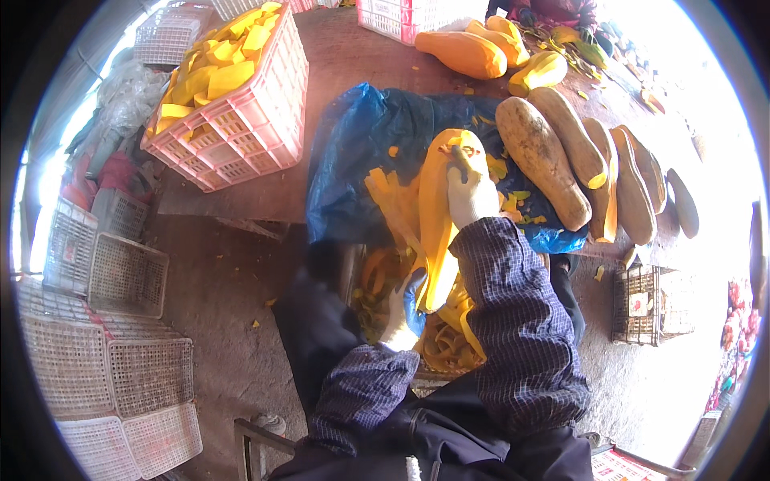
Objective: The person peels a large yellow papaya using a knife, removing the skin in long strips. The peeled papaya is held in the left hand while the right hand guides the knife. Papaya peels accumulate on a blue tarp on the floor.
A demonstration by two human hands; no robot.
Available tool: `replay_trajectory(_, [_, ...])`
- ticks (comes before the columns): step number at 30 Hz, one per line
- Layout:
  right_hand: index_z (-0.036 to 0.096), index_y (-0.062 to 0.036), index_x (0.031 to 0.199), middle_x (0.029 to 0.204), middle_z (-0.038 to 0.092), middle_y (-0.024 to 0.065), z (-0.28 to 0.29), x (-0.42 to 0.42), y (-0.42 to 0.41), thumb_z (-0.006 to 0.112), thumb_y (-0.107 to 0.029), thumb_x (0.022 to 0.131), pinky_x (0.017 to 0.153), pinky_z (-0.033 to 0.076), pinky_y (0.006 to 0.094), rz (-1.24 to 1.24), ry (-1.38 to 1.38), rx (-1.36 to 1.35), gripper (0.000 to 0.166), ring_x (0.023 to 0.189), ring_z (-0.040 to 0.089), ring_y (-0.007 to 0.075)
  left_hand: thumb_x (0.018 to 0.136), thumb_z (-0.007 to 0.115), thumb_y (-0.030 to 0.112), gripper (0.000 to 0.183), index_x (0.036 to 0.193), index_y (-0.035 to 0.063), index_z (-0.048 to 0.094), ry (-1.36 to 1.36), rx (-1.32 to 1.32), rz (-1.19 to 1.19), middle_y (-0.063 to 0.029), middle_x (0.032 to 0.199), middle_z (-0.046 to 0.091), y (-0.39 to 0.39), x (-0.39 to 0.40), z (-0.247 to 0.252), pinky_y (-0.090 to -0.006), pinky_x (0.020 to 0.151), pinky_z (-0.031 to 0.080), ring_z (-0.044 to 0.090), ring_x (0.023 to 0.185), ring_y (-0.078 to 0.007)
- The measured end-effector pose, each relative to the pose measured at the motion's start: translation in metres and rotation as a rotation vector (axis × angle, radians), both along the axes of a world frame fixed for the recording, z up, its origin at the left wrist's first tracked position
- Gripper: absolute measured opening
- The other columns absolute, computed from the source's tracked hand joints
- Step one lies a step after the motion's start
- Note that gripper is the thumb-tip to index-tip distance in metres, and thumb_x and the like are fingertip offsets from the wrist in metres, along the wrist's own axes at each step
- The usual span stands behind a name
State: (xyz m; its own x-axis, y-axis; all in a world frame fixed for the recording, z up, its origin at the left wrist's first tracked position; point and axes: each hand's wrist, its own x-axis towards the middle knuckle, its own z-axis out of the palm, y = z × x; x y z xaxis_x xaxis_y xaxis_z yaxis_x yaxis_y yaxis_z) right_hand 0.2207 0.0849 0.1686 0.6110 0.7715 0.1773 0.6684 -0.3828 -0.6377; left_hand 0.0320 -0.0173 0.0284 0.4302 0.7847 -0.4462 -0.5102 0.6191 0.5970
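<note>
A long peeled yellow squash (440, 222) lies lengthwise before me, its far end on a blue plastic sheet (346, 168) and its near end over my lap. My left hand (404, 309), in a white and blue glove, grips that near end. At the far end, my gloved right hand (472, 192) rests on the squash around what looks like a small peeler (460, 150), mostly hidden by the fingers. Wide strips of peel (391, 201) hang along the squash's left side. Below, a container between my legs holds curled peelings (448, 346).
A pink crate (240, 141) of cut yellow chunks stands on the table (337, 48) at left. Several unpeeled squashes (544, 162) lie at right, with peeled ones (463, 54) behind. Across the table is another person's hand (586, 35). Stacked crates (129, 273) line the left floor.
</note>
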Motion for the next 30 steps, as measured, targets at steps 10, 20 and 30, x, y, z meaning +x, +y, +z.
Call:
replay_trajectory(10, [0.061, -0.0172, 0.150, 0.084, 0.069, 0.0293, -0.024, -0.088, -0.167, 0.061, -0.019, 0.101, 0.070, 0.056, 0.0423, 0.181, 0.211, -0.079, 0.049, 0.073, 0.075, 0.0352, 0.109, 0.061, 0.039, 0.047, 0.143, 0.0066, 0.059, -0.386, -0.148, -0.092, -0.0102, 0.136, 0.067, 0.005, 0.001, 0.002, -0.0384, 0.107, 0.054, 0.066, 0.122, -0.0235])
replay_trajectory(20, [0.060, -0.0069, 0.150, 0.110, 0.076, 0.0174, -0.044, -0.103, -0.289, 0.069, -0.012, 0.093, 0.088, 0.055, 0.0295, 0.044, 0.778, 0.000, 0.058, 0.091, 0.069, 0.0153, 0.105, 0.064, 0.043, 0.061, 0.153, 0.0068, 0.052, -0.422, -0.184, -0.337, -0.0171, 0.147, 0.062, 0.034, 0.006, 0.032, -0.0577, 0.106, 0.055, 0.064, 0.129, -0.0354])
replay_trajectory(30, [0.056, -0.0011, 0.153, 0.125, 0.074, 0.0124, -0.035, -0.092, -0.294, 0.069, -0.010, 0.090, 0.100, 0.051, 0.0297, 0.094, 0.863, 0.096, 0.064, 0.108, 0.066, 0.0152, 0.094, 0.078, 0.047, 0.072, 0.149, 0.0068, 0.054, -0.399, -0.156, -0.427, -0.0153, 0.138, 0.066, 0.054, 0.031, 0.041, -0.0597, 0.099, 0.058, 0.067, 0.123, -0.0350])
